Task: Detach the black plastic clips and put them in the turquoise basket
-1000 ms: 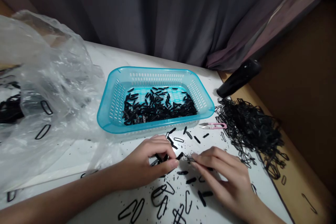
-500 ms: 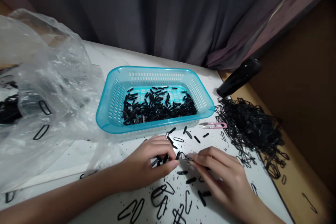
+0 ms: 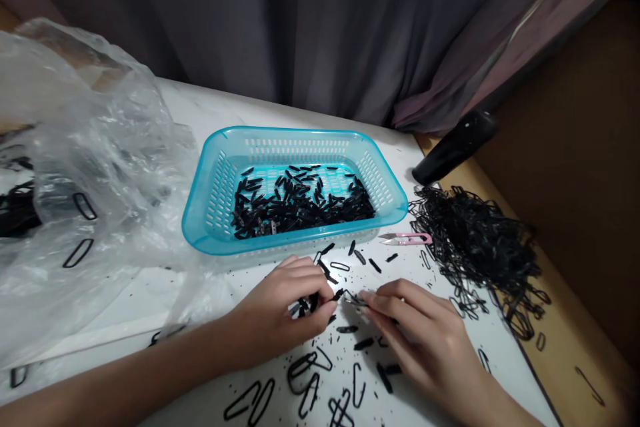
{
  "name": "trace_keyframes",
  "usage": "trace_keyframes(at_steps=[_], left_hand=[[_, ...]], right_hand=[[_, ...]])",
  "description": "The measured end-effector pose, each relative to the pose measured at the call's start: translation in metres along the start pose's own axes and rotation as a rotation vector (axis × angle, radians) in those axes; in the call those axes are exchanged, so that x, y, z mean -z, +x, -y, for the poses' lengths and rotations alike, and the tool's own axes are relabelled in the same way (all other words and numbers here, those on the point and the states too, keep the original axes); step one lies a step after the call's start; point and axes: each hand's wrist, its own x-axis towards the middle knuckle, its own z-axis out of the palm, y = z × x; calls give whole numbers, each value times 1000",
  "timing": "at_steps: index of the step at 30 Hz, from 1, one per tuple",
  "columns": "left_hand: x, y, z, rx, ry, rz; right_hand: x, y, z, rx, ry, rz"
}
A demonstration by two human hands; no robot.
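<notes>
Between the thumb and forefinger of my left hand (image 3: 293, 300) is a small black strip (image 3: 338, 295), its end pointing right. My right hand (image 3: 423, 323) is closed in a pinch on a thin dark wire-like loop (image 3: 354, 299), whose tip comes close to the strip. Whether the two pieces touch I cannot tell. More black strips lie under my left palm, partly hidden. Around both hands, loose strips (image 3: 364, 344) and black elongated loops (image 3: 262, 401) are scattered on the white tabletop (image 3: 240, 383) among tiny black crumbs.
A blue perforated basket (image 3: 295, 237) holding many black strips stands beyond my hands. Pink-handled thread snips (image 3: 407, 239) lie to its right, beside a heap of black loops (image 3: 480, 250). A black cylinder (image 3: 453, 147) leans behind. Clear plastic bags (image 3: 115, 167) cover the left side.
The gap between the strip and the loop looks slightly wider, with my left fingertips a little further left. Otherwise the hands and surroundings stay nearly where they were.
</notes>
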Motion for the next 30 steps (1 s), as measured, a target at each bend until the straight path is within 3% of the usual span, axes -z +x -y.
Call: trace_keyframes(at_steps=[18,30], left_hand=[[-2,-1,3,-3,12,13],[-1,-4,4,-5,34,82]], right_hand=[[-1,-2,0,30,-60,25],[-2,-2,1,-38,-3,70]])
